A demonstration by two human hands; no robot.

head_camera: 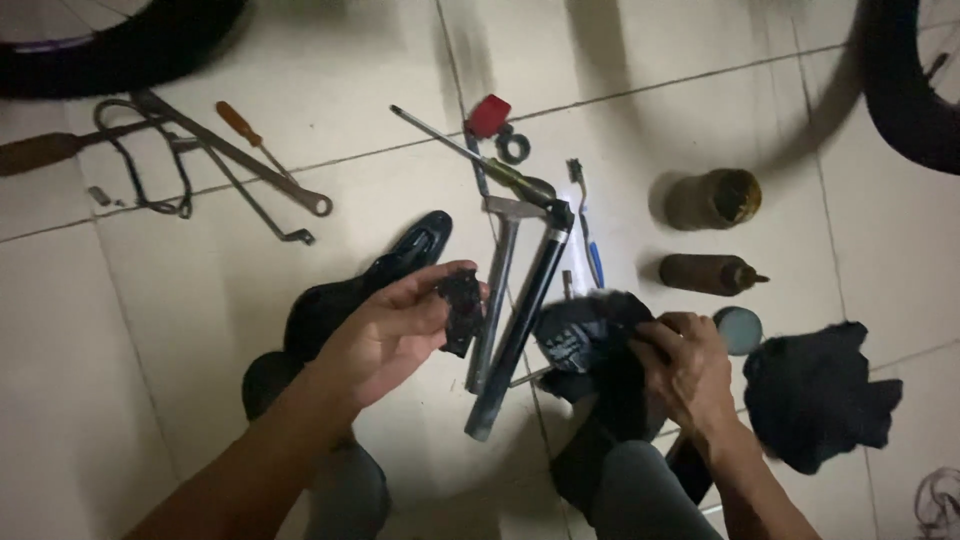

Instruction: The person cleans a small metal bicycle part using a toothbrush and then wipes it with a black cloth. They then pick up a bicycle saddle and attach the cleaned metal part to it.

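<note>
My left hand (390, 335) is palm-up and its fingertips pinch a small black greasy part (463, 310) above a black bicycle saddle (370, 285) on the tiled floor. My right hand (685, 370) grips a crumpled dark rag (590, 345) near my right knee. Between the two hands lies a dark metal tube (520, 325) next to a hammer-like tool (500, 270).
Wrenches and an orange-handled screwdriver (250, 130) lie at the upper left. A red cap (488, 115), a ring, a long screwdriver (470, 155), a dirty jar (712, 198), a brown squeeze bottle (710, 273), a round lid (740, 330) and another black rag (815, 395) lie around. Bicycle tyres (905, 90) stand at both top corners.
</note>
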